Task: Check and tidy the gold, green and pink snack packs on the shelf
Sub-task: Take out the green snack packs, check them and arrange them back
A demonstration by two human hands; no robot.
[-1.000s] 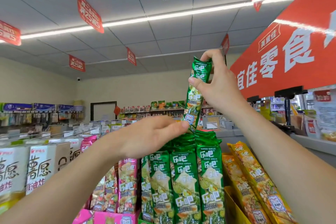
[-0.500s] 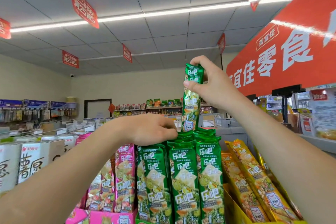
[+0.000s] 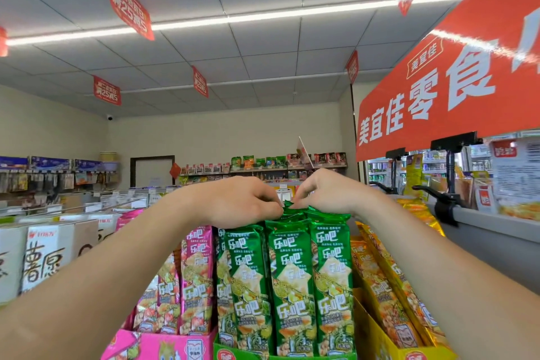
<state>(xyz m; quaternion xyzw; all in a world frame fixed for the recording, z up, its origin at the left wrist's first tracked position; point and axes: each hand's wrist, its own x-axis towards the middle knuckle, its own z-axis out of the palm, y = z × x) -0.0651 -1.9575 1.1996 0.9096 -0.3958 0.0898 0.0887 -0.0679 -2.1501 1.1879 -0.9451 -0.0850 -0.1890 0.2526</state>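
Air above the pack tops is lying open; a hand is getting in only from there. My left hand [image 3: 242, 202] and right hand [image 3: 324, 193] are crowding the crimped tops of the upright green foil snack packs [image 3: 292, 286], pinching them. These packs are pressing side against side, with tall pink foil packs [image 3: 195, 278] just beside on the left and leaning gold foil packs [image 3: 380, 286] on the right. A black clamp arm [image 3: 445, 207] and a grey counter ledge [image 3: 496, 228] are hemming in my right forearm.

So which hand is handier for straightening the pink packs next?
Probably the left hand: it grips the tops of the green packs just beside the pink packs, while the right hand is over toward the gold packs.
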